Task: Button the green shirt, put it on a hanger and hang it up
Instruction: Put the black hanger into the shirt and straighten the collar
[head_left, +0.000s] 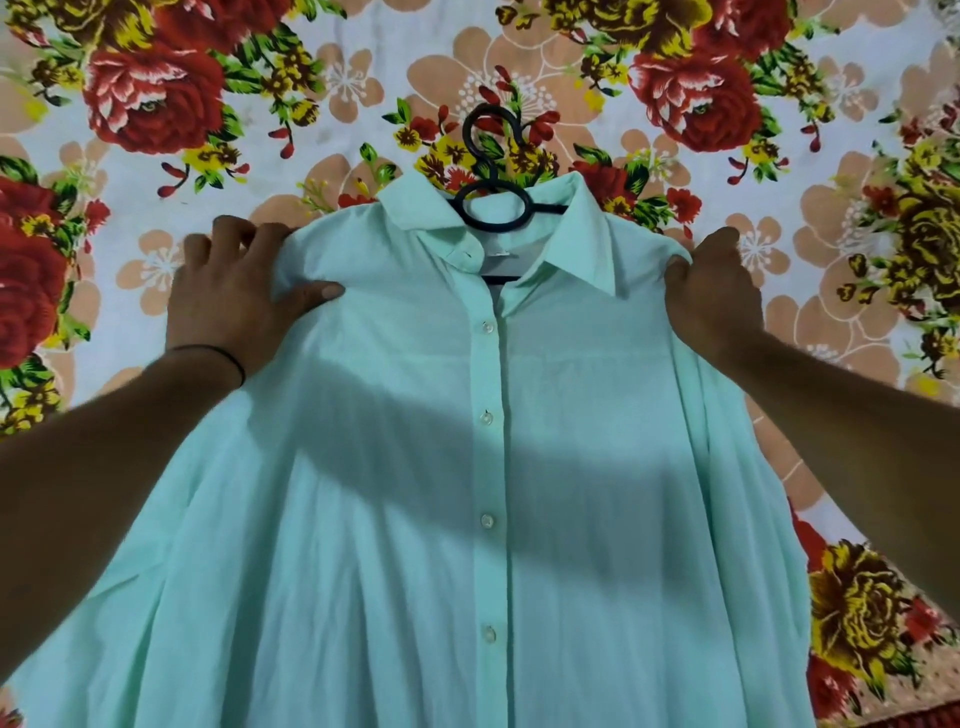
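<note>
The thin, pale green shirt (493, 467) lies face up on a cotton bedsheet printed with red and yellow flowers (156, 104). Its long axis runs from the collar at 12 o'clock down to the hem at 6 o'clock, nearest the person. A black plastic hanger (492, 208) already sits inside the shoulders. Its curled hook pokes out past the collar toward 12 o'clock and lies flat on the sheet, and a stretch of its bar shows in the open neck. The small white pearly buttons (487, 326) down the placket look fastened, while the collar seems to be left open. The left hand (234, 291) is on the shoulder at 9 o'clock, its thumb stretched across the front cloth toward 3 o'clock and its fingers curled over the shoulder edge, pinching the fabric between them. A thin black band (228, 358) circles that wrist. The right hand (711, 291) grips the opposite shoulder tip at 3 o'clock with curled fingers, the cloth bunched under the thumb. Both hands sit level, about equally far from the hook, which lies between and beyond them. Lifting the shirt to hang it up likely means one hand releasing its shoulder and reaching toward 12 o'clock for that hook.
</note>
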